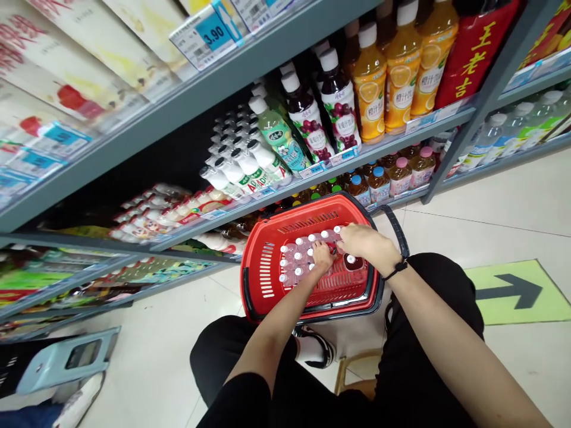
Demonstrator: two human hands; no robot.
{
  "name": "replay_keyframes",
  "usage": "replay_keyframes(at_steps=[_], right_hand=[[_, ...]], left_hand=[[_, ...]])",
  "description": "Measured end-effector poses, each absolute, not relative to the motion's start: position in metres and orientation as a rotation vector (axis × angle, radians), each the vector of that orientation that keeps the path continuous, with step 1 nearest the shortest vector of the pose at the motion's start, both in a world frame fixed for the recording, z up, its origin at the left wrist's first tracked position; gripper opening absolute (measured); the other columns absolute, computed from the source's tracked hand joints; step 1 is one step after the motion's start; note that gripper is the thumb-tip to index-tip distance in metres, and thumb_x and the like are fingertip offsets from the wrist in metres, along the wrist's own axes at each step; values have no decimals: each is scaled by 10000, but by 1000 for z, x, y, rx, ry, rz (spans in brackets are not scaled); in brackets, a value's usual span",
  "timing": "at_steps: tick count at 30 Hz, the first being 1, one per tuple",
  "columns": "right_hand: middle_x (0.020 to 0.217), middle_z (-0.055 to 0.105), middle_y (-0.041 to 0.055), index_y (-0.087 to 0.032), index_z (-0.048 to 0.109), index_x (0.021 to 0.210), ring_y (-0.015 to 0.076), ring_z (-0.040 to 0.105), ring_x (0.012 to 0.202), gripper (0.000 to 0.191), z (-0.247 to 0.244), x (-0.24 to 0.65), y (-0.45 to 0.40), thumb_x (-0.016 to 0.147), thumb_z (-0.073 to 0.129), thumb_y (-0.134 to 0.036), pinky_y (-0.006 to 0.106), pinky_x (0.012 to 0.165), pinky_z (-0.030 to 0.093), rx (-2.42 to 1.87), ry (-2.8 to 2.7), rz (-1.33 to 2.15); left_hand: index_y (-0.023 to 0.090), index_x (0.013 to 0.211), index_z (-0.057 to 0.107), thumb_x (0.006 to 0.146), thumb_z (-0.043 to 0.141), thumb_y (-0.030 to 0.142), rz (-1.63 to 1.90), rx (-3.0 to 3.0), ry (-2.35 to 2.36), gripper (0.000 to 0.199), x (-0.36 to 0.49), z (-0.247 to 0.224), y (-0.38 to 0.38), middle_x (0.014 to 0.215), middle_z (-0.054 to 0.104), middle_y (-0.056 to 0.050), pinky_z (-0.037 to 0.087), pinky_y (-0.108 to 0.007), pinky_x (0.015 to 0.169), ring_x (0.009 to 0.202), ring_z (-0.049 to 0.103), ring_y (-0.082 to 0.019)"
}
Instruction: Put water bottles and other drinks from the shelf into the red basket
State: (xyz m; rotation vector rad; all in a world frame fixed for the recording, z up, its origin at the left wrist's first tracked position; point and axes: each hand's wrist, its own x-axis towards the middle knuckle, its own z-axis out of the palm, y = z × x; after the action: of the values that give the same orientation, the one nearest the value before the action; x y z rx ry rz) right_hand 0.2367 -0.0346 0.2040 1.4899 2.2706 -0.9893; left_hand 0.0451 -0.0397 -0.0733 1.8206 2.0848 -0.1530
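Observation:
A red basket [307, 300] with black handles rests on the floor between the knees. Inside stand several small clear bottles [298, 257] with white caps, in rows. A dark bottle [354, 261] with a white cap is at the basket's right end. My left hand [322, 255] reaches down onto the bottles near the middle, its fingers bent over a small dark and red item. Its grip is too small to make out. My right hand [360, 241] is at the basket's right side, fingers curled down beside a white cap at the back row; what they hold is hidden.
Shelves [250, 53] of drinks run along the basket's far side, close to its rim. A wooden stool [357, 368] is below, between the legs. A blue-grey plastic object [66, 362] lies at the lower left.

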Motion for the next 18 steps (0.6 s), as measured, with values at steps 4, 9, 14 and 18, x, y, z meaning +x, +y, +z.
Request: replay_keyframes(at_steps=[4, 9, 14, 18], right_hand=[[1296, 695, 237, -62, 670, 1324, 296, 650, 1274, 387, 193, 236, -34, 1026, 507, -248, 332, 1028, 486, 1455, 2332, -933], [1228, 716, 261, -49, 703, 1250, 331, 706, 1165, 367, 170, 235, -34, 1019, 496, -245, 366, 924, 518, 1380, 2388, -809], [1192, 728, 264, -91, 751, 1145, 361, 715, 1142, 380, 132, 227, -25, 1017, 442, -271, 406, 913, 509, 1401, 2371, -864], [1071, 767, 218, -191, 760, 913, 348, 741, 1085, 303, 116, 220, -26, 971, 473, -268, 403, 898, 529, 1426, 2458, -919]], left_hand=[[-10, 1278, 581, 750, 797, 257, -141, 1814, 2049, 630, 45, -50, -31, 1343, 586, -286, 402, -428, 1136, 1302, 521, -362], [151, 1076, 692, 768, 770, 286, -24, 1738, 2032, 345, 23, 9, -29, 1134, 744, -136, 540, -362, 993, 1088, 691, -273], [199, 1003, 716, 763, 720, 195, 305, 1696, 2057, 240, -31, 89, -23, 981, 794, -75, 595, -299, 855, 931, 753, -215], [169, 982, 727, 794, 622, 134, 613, 1703, 2109, 218, -85, 165, -27, 952, 798, -75, 583, -272, 803, 873, 754, -189]])
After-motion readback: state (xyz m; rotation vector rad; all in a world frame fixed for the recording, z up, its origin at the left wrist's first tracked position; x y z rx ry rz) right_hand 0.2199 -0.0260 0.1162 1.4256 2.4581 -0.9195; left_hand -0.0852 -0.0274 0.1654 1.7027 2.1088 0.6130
